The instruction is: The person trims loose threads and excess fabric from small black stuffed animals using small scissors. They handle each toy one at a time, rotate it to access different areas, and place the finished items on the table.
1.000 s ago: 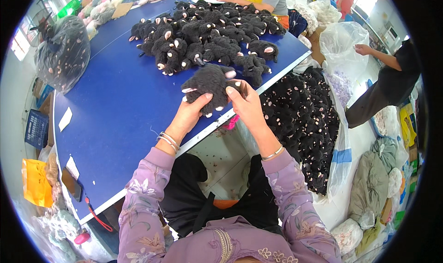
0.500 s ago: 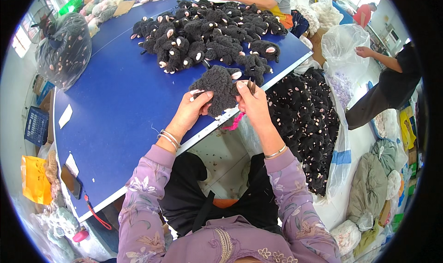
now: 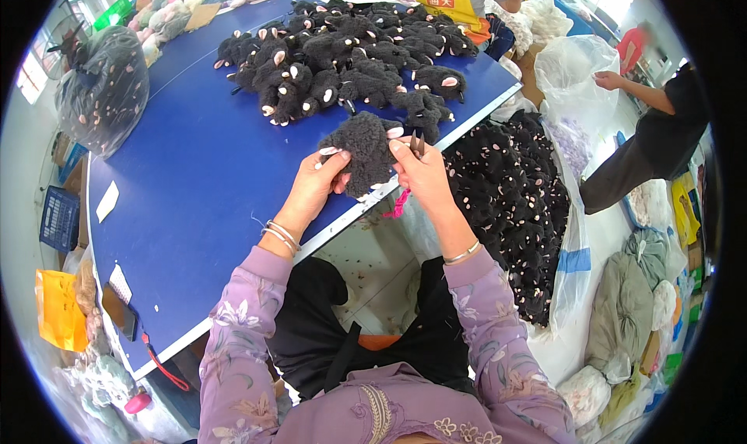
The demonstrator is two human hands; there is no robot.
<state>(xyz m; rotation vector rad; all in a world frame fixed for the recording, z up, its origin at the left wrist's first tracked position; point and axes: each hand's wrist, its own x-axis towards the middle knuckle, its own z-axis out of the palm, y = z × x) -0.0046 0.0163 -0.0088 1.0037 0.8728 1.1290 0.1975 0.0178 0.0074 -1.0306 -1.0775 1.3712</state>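
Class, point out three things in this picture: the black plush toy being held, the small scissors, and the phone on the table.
black plush toy point(image 3: 364, 150), head view, middle of its body
small scissors point(image 3: 417, 143), head view, blades
phone point(image 3: 120, 313), head view, dark screen

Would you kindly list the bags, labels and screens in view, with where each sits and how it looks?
Clear plastic bag: table's far left corner, bulging with dark toys.
White paper slip: left table edge, small rectangle.
Phone: near left corner, dark screen, red cord.
Open clear bag: right of the table, full of black toys.
Yellow bag: floor, left.
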